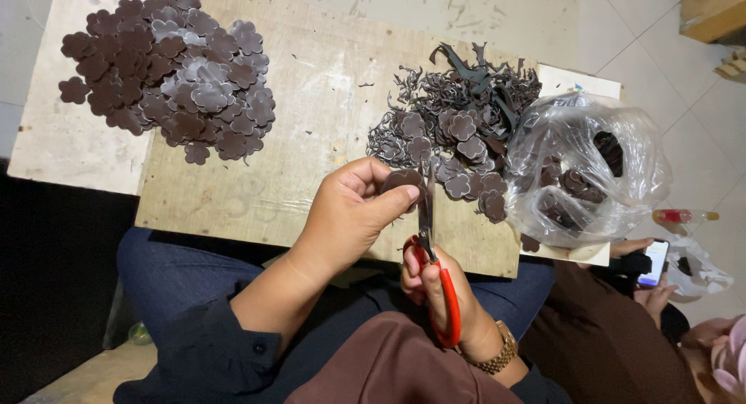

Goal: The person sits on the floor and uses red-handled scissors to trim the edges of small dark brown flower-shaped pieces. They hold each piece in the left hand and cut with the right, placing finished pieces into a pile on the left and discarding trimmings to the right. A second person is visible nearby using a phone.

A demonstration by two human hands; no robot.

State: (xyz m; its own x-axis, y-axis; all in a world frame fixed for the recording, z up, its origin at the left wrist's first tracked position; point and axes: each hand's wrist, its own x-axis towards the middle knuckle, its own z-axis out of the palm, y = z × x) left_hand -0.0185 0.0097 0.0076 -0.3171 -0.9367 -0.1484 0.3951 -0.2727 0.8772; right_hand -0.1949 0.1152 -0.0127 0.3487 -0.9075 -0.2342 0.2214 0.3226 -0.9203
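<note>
My left hand (347, 211) pinches a small dark brown flower-shaped leather piece (402, 179) between thumb and fingers. My right hand (437, 289) grips red-handled scissors (429, 241), whose blades point up and meet the piece's right edge. Both hands hover over the near edge of a wooden board (311, 101). Just beyond lies a heap of brown flower pieces mixed with thin offcut strips (454, 116).
A large pile of finished brown flower shapes (175, 70) sits at the board's far left. A clear plastic bag (583, 167) holding more pieces lies at the right. Another person's hand holds a phone (654, 262) at lower right. A small bottle (684, 216) lies on the tiled floor.
</note>
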